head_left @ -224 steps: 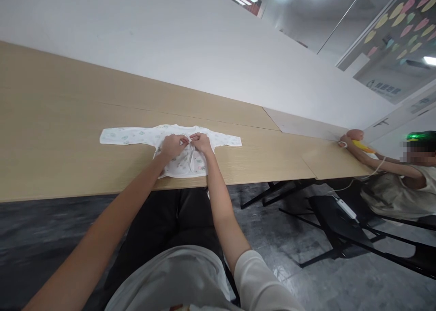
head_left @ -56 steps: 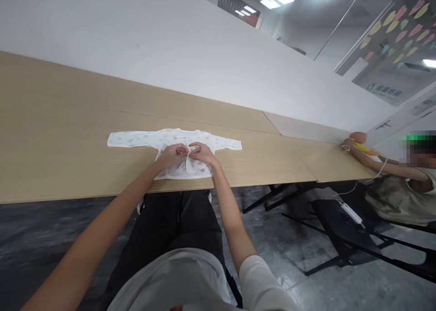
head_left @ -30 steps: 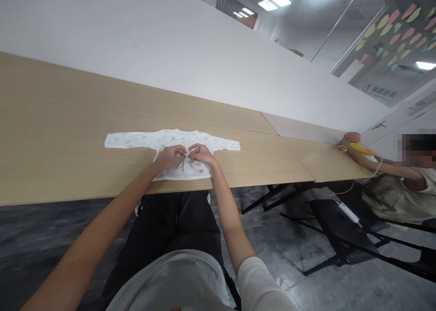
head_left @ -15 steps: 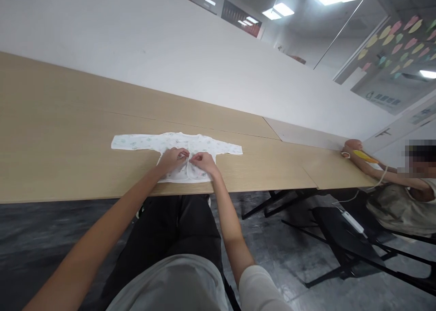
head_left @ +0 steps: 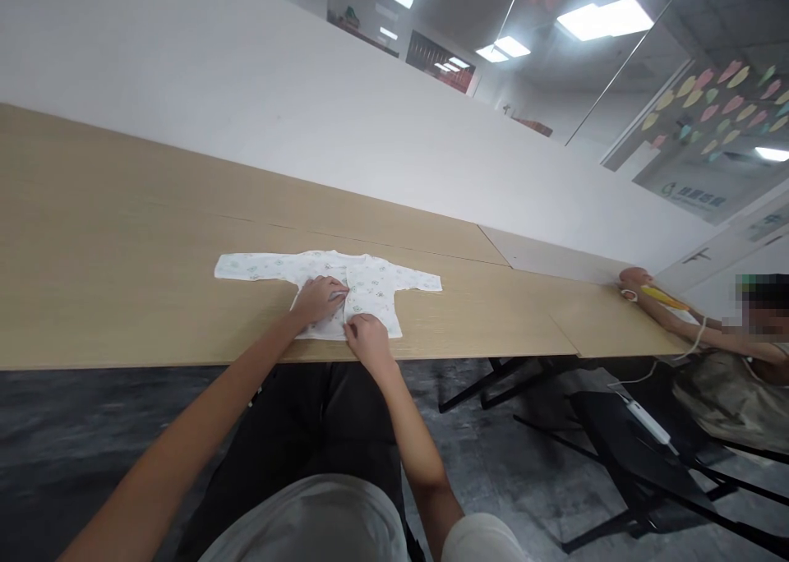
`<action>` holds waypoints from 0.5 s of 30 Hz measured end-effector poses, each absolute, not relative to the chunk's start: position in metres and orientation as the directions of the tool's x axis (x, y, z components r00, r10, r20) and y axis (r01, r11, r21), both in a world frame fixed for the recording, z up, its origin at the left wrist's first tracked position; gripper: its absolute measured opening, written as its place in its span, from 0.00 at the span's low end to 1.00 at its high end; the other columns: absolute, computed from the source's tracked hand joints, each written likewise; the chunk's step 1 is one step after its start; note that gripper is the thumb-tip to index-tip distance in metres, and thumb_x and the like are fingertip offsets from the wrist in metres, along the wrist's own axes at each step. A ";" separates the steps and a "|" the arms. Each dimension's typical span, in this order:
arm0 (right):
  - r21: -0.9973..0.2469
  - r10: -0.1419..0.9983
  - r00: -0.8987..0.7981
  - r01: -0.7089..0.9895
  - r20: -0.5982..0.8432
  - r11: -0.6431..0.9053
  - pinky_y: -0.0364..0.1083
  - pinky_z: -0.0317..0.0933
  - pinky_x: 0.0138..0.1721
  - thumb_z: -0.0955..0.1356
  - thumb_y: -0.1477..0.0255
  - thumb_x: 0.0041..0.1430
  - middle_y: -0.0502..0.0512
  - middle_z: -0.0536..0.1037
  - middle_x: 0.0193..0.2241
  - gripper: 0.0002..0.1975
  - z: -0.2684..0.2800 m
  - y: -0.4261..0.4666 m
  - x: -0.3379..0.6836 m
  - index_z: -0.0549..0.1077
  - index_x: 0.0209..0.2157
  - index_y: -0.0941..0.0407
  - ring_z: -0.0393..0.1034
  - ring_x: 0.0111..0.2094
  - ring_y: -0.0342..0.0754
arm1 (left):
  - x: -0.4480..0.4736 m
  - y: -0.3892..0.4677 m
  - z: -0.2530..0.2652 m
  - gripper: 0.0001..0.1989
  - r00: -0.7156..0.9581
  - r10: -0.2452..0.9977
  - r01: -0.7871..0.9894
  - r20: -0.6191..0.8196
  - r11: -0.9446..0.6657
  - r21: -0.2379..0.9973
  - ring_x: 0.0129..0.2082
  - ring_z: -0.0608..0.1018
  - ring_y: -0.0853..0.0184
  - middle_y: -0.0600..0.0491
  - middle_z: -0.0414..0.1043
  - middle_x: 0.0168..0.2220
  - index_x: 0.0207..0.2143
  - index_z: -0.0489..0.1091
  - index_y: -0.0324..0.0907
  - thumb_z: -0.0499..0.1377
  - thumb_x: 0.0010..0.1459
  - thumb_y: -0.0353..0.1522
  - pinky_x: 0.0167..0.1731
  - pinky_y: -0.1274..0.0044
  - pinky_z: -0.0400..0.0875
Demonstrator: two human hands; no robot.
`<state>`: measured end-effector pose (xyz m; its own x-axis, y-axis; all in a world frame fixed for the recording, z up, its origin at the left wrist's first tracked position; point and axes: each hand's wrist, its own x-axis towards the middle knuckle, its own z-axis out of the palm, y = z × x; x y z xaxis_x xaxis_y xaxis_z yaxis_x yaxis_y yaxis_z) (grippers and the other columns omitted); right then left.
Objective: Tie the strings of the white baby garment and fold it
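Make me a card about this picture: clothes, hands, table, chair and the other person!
Clothes: small white patterned top, sleeves spread
Left hand: on the top's front, beside the opening
Right hand: touching the front, lower down
Table: wood-coloured, under the top
Chair: black, with a white thing on it
Other person: arms stretched out to a doll

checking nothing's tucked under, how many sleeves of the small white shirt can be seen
2. The longer-looking sleeve extends to the left of the left hand, the shorter-looking sleeve to the right of the right hand. Neither appears hidden.
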<state>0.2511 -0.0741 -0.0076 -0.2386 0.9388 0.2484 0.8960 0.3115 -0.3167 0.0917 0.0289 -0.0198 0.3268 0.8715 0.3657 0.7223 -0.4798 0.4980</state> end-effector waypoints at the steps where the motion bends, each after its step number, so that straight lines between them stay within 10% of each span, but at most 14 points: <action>1: -0.307 0.937 -0.232 0.900 0.262 0.309 0.45 0.62 0.41 0.67 0.74 0.67 0.61 0.81 0.35 0.09 -0.008 -0.075 0.251 0.78 0.33 0.57 0.75 0.39 0.51 | 0.092 0.029 -0.019 0.17 0.322 0.873 0.727 0.366 -0.475 0.495 0.50 0.76 0.51 0.45 0.80 0.47 0.37 0.82 0.47 0.54 0.57 0.39 0.54 0.61 0.66; 15: -0.139 0.869 -0.390 0.885 0.304 0.445 0.47 0.61 0.45 0.67 0.72 0.68 0.61 0.80 0.37 0.09 -0.012 -0.082 0.258 0.79 0.36 0.58 0.74 0.42 0.52 | 0.108 0.046 -0.007 0.14 0.167 0.941 0.836 0.296 -0.294 0.463 0.44 0.78 0.50 0.43 0.81 0.39 0.32 0.78 0.44 0.62 0.54 0.44 0.46 0.64 0.67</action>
<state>0.2577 -0.0822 -0.0120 -0.3895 0.8693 0.3043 0.8847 0.4451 -0.1389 0.1082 0.0460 -0.0068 0.1671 0.9406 0.2956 0.8364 -0.2940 0.4626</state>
